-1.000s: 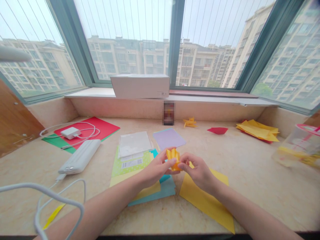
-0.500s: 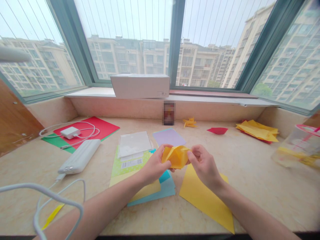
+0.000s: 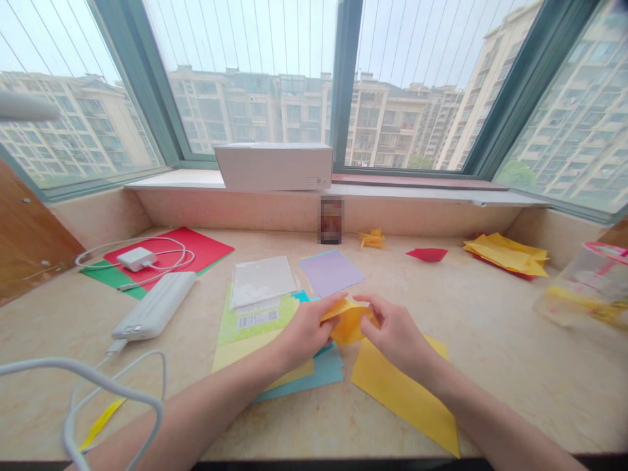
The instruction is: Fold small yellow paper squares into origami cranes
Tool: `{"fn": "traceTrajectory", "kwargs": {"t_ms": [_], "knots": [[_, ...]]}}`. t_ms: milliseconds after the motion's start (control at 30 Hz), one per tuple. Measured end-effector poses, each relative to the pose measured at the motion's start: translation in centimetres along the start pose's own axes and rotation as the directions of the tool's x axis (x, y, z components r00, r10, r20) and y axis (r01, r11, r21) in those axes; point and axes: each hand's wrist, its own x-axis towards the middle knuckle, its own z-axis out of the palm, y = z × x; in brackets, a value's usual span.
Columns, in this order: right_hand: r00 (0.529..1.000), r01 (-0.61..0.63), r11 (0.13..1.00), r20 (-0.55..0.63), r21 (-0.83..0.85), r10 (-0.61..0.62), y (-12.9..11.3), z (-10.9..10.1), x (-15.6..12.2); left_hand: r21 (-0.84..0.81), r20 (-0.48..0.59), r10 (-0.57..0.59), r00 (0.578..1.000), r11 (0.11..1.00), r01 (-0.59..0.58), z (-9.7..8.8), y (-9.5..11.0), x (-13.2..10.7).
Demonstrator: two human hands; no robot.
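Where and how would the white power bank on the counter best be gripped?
Probably around the middle of the white power bank, from above, thumb and fingers on its two long sides: it lies flat and is long and narrow. I'd avoid its near end, where a white plug juts out.

Single head-worn view, wide, facing forward and down across table (image 3: 275, 435) to window (image 3: 255, 39). White box (image 3: 275, 169) on sill (image 3: 171, 180) as landmark: front face toward lens, well apart from it. Camera looks from above near edge of table, roughly in line with box's right end. Left grip (image 3: 307, 330) and right grip (image 3: 395, 330) below box, much nearer lens, forearms (image 3: 226, 389) cut by bottom edge. Wooden panel (image 3: 32, 239) left of box and clear container (image 3: 572, 281) right of box, both cut by side edges. Buildings (image 3: 294, 114) beyond window, behind box, farthest off.
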Motion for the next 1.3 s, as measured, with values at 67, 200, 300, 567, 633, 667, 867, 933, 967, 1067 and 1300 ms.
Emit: {"fn": "traceTrajectory", "kwargs": {"t_ms": [67,200,300,567,633,667,867,933,967,1067,1300], "knots": [[1.0,0.003,1.0,-0.006,0.019,-0.003,0.1,-0.3,0.0,-0.017,0.003,-0.037,0.999,0.999,0.037,-0.1,0.3,0.0],[0.999,-0.031,0.996,0.033,0.086,0.029,0.1,-0.6,0.2,-0.046,-0.011,-0.023,1.0,0.999,0.023,-0.2,1.0,0.0],[0.994,-0.089,0.991,0.065,0.1,0.082,0.4,-0.8,0.2,-0.043,-0.04,-0.003,0.999,0.999,0.001,-0.3,1.0,0.1],[0.998,0.056,0.98,0.01,-0.192,-0.055,0.4,-0.8,0.4,-0.048,0.008,-0.021,1.0,0.999,0.021,-0.7,0.7,0.2],[0.999,0.05,0.983,0.031,-0.178,-0.045,0.2,-0.6,0.4,0.017,0.011,0.032,0.999,0.999,-0.032,-0.7,1.1,0.1],[0.999,0.047,0.983,0.036,-0.176,-0.041,0.1,-0.6,0.3,0.048,0.017,0.058,0.998,0.997,-0.059,-0.7,1.3,0.0],[0.995,0.088,0.972,0.071,-0.22,-0.074,0.5,-0.8,0.1,0.158,0.038,0.04,0.998,0.986,-0.045,-0.5,1.9,-0.2],[0.995,0.095,0.94,0.067,-0.327,-0.077,0.3,-0.7,0.0,0.222,0.043,0.045,0.998,0.974,-0.053,-0.4,1.7,-0.2],[0.994,0.109,0.92,0.068,-0.376,-0.09,0.0,-0.6,0.0,0.258,0.046,0.061,0.997,0.964,-0.071,-0.3,1.5,-0.3],[0.987,0.156,0.886,0.097,-0.437,-0.125,-0.9,-0.2,-0.3,0.369,0.05,0.171,0.984,0.912,-0.177,0.2,0.9,-0.6],[1.0,0.007,0.949,0.004,-0.315,-0.006,-1.7,-0.1,-0.7,0.743,0.04,0.526,0.85,0.553,-0.377,0.7,0.7,-1.5]]}}
